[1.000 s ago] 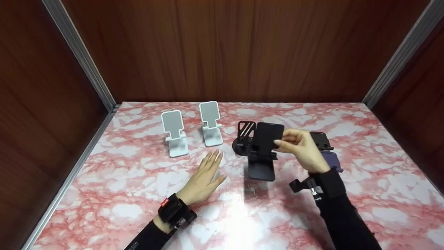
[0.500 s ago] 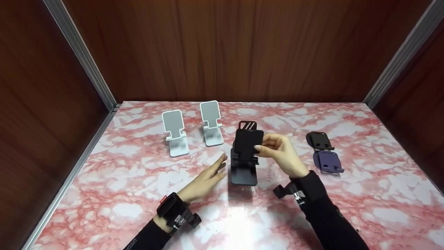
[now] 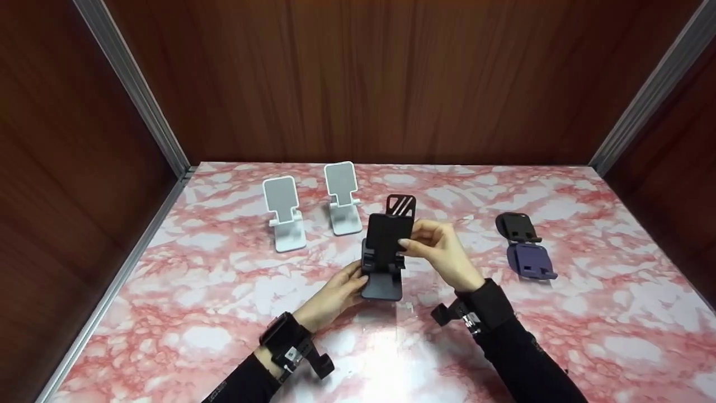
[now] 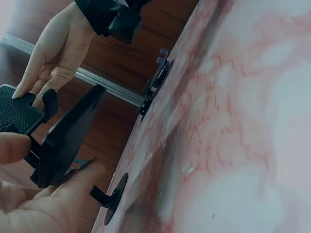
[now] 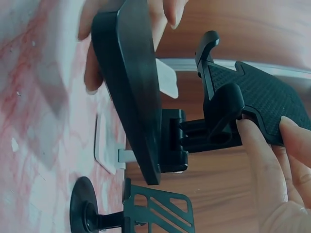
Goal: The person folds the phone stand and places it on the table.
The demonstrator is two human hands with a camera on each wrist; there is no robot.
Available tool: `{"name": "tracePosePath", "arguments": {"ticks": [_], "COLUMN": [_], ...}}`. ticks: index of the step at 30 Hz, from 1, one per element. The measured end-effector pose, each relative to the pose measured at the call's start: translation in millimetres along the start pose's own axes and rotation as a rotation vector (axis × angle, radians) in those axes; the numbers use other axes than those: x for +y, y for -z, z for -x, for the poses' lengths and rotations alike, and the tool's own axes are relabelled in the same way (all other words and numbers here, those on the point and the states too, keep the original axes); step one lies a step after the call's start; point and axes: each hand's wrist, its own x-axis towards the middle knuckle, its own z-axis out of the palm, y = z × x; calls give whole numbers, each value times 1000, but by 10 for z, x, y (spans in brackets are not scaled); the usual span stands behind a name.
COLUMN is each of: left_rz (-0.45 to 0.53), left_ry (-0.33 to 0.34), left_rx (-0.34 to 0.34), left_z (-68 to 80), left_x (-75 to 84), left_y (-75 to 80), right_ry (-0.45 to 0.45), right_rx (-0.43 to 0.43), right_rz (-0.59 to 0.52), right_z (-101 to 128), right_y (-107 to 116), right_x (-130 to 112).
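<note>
Both hands hold a black phone stand (image 3: 389, 238) above the table, in front of a round-based black stand with a slotted plate (image 3: 401, 205). My left hand (image 3: 330, 299) grips the left edge of its flat base, the thumb on one face and the fingers on the other. At the back plate's right edge, my right hand (image 3: 444, 252) pinches with thumb and fingers. In the right wrist view the stand's base (image 5: 131, 87) is tilted off the table, and its textured plate (image 5: 267, 97) sits between the right fingers. Part of the slotted stand is hidden behind the held one.
Two white phone stands (image 3: 281, 201) (image 3: 341, 184) stand upright at the back left. At the right, a folded black stand (image 3: 517, 226) lies beside a folded purple stand (image 3: 532, 260). Wood-look panels (image 3: 391, 84) enclose the marbled table (image 3: 196, 336).
My right hand has carried the black phone stand leftward. My left hand, earlier apart from it with straight fingers, has taken hold of the base.
</note>
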Motion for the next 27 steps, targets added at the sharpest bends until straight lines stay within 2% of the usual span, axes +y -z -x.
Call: {"name": "tracePosePath", "arguments": {"ticks": [7, 13, 18, 27], "left_rz": [-26, 39, 62, 64], "left_ry": [7, 2, 2, 12], "left_rx": [95, 67, 68, 42], "left_z": [-13, -5, -2, 0], "left_x": [-42, -24, -22, -24], "left_y": [5, 2, 3, 4], "right_ry": [8, 66, 80, 77], "right_rx": [16, 88, 144, 1], "right_rz": [120, 263, 278, 249], "right_z": [-5, -40, -51, -59], "right_y": [-22, -49, -85, -80], "right_x": [23, 34, 59, 89]}}
